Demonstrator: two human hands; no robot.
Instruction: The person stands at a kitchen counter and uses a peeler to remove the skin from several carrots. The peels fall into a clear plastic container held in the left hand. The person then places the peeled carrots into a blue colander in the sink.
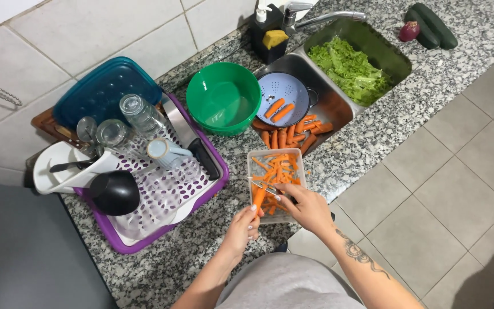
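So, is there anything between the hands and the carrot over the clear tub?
Nothing visible. The left hand already holds the carrot, and the right hand lays a peeler on it above the clear tub.

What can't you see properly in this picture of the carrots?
Head view:
- Peeler: too small and thin; right hand covers its handle.
- Carrot: lower end hidden by left hand.
- Clear tub: bottom buried under peelings.
- Lettuce: hides sink floor.

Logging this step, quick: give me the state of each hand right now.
Left hand: closed around the lower end of a carrot.
Right hand: closed on a peeler, held against the carrot.
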